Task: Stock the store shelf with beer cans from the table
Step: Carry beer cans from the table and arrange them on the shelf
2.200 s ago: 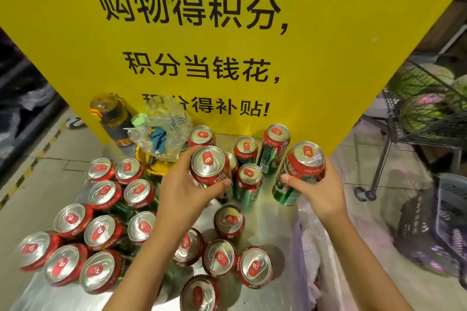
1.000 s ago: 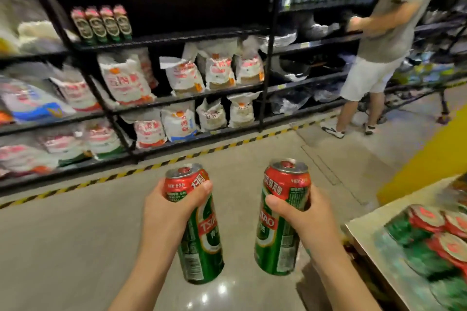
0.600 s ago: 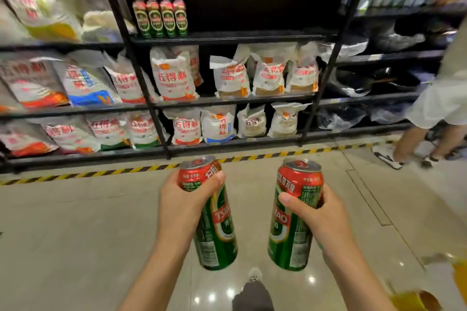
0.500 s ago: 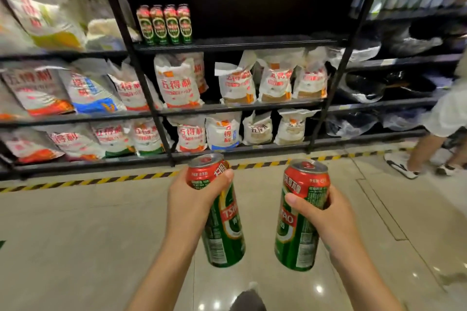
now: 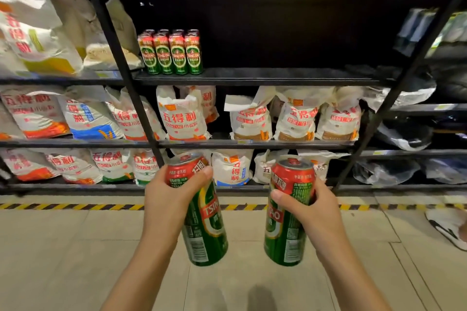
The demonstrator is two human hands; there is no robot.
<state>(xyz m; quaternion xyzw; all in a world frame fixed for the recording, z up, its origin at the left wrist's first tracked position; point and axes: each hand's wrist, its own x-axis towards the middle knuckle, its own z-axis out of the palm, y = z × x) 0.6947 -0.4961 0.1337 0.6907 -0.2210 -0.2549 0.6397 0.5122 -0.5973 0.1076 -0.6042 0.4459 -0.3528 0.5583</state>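
Observation:
My left hand (image 5: 168,203) grips a green and red beer can (image 5: 206,230) near its top, the can tilted a little. My right hand (image 5: 317,212) grips a second beer can (image 5: 286,232) the same way, held upright. Both cans hang above the floor in front of a black store shelf (image 5: 252,77). A row of several matching beer cans (image 5: 170,53) stands at the left end of that shelf board. The rest of the board to their right is bare and dark.
White flour bags (image 5: 183,116) fill the two lower shelf levels and the bay on the left. A black upright post (image 5: 121,63) stands just left of the shelved cans. Yellow-black tape (image 5: 75,206) runs along the floor. Another person's shoe (image 5: 447,227) shows at the right edge.
I lifted two cans from the table, turned to the shelf and came closer. The shelf now fills the view, and the other person has slid out to the right.

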